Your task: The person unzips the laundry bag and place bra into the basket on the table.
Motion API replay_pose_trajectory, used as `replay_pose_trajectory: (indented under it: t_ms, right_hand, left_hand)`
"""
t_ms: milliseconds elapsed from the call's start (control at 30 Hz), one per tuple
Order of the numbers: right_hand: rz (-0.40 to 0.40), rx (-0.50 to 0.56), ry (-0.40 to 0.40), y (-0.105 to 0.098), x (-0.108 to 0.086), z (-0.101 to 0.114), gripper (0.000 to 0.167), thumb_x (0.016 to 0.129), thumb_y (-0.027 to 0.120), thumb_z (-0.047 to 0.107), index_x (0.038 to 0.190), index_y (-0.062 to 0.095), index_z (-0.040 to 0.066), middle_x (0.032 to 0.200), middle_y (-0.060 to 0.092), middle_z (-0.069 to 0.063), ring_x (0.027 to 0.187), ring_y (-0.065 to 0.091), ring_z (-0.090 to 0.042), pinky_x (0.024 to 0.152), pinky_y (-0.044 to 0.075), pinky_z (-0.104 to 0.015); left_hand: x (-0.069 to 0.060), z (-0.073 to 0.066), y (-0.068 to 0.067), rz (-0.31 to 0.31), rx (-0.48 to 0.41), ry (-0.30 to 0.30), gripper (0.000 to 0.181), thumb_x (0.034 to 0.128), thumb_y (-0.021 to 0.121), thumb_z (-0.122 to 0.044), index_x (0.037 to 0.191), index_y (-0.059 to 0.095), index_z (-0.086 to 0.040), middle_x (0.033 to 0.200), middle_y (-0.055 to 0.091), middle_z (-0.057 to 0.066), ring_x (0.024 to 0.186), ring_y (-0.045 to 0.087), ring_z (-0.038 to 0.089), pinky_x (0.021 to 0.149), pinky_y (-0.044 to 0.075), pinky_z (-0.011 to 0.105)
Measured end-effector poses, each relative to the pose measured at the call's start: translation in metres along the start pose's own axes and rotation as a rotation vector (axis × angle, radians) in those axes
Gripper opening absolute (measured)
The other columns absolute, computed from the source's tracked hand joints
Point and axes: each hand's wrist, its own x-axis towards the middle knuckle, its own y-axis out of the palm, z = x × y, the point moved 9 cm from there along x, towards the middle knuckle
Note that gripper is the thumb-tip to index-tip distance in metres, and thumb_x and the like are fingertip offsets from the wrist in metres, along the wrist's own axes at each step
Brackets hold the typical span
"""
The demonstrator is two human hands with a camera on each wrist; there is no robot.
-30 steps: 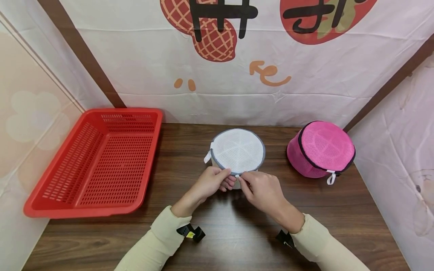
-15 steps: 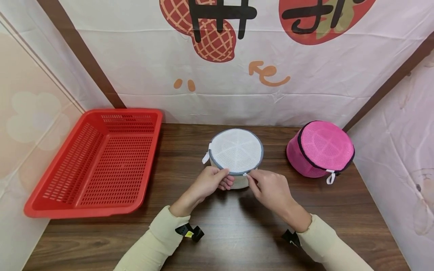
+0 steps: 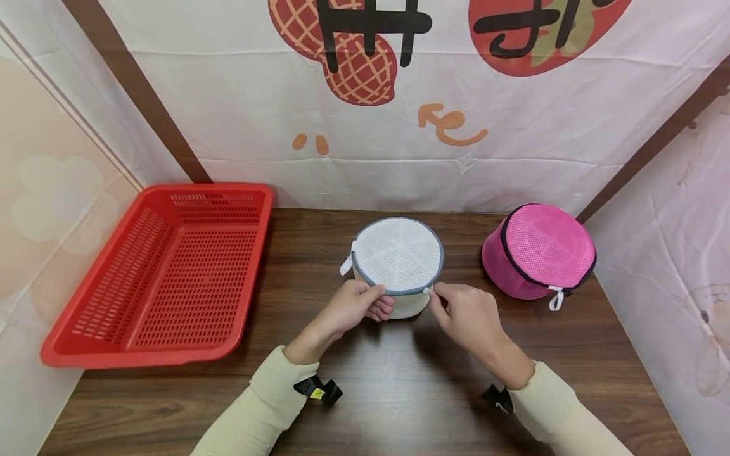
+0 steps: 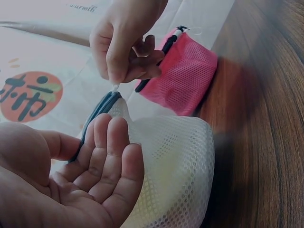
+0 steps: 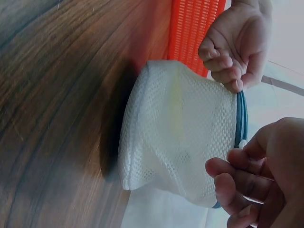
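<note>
A white mesh bag with a grey-blue zipped rim stands upright on the table, its round top facing up. My left hand pinches the front rim between thumb and fingers. To its right, my right hand pinches the small white zipper pull at the front right of the rim. Something pale yellow shows through the mesh side in the right wrist view. In the left wrist view the right hand holds the pull just beyond the left hand.
A red plastic basket lies at the left of the wooden table. At the right stands a pink mesh bag with a black rim and a white loop. A printed cloth hangs behind the table.
My right hand has moved to the right along the front rim, taking the zipper pull with it. My left hand keeps its pinch on the rim, nearly still.
</note>
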Motion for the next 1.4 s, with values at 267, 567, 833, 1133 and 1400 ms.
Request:
replay_pose_trajectory:
  t_ms: [267,567,833,1133,1400]
  right_hand:
    - [-0.043,0.010,0.040,-0.006,0.000,-0.015,0.033,0.091,0.066,0.018,0.063,0.049,0.022,0.055,0.038,0.011,0.049,0.038,-0.009,0.039,0.028,-0.026]
    - [-0.079,-0.009,0.061,-0.008,0.003,-0.026,0.033,0.091,0.066,0.017,0.063,0.050,0.020,0.053,0.040,0.008,0.046,0.039,-0.012,0.037,0.027,-0.029]
    - [-0.120,-0.079,0.119,-0.011,0.010,-0.049,0.026,0.090,0.066,0.015,0.066,0.058,0.014,0.051,0.042,0.001,0.045,0.040,-0.021,0.036,0.033,-0.037]
    - [-0.112,-0.086,0.147,-0.009,0.013,-0.057,0.024,0.091,0.065,0.016,0.068,0.061,0.013,0.051,0.045,0.000,0.046,0.040,-0.021,0.036,0.034,-0.038]
    - [-0.091,-0.079,0.159,-0.008,0.013,-0.054,0.024,0.092,0.064,0.016,0.068,0.060,0.013,0.052,0.045,0.000,0.046,0.041,-0.022,0.037,0.035,-0.038]
  left_hand:
    - [-0.001,-0.001,-0.002,-0.002,0.009,-0.001,0.040,0.1079,0.044,-0.012,0.100,0.068,0.019,0.081,0.072,0.013,0.070,0.067,0.011,0.077,0.062,0.041]
    - [-0.002,0.001,-0.001,0.007,0.011,-0.007,0.040,0.1083,0.044,-0.012,0.099,0.068,0.018,0.080,0.072,0.009,0.070,0.067,0.010,0.077,0.062,0.040]
    - [-0.005,0.000,-0.002,0.017,0.007,-0.014,0.039,0.1074,0.044,-0.012,0.098,0.068,0.018,0.077,0.071,0.006,0.070,0.068,0.011,0.077,0.062,0.040]
    - [-0.004,0.003,-0.001,0.017,-0.009,-0.024,0.038,0.1075,0.044,-0.011,0.098,0.067,0.018,0.078,0.071,0.007,0.070,0.068,0.012,0.075,0.061,0.034]
    - [-0.003,0.003,-0.004,-0.021,-0.023,-0.025,0.038,0.1069,0.045,-0.012,0.098,0.068,0.017,0.079,0.072,0.008,0.070,0.068,0.012,0.076,0.062,0.037]
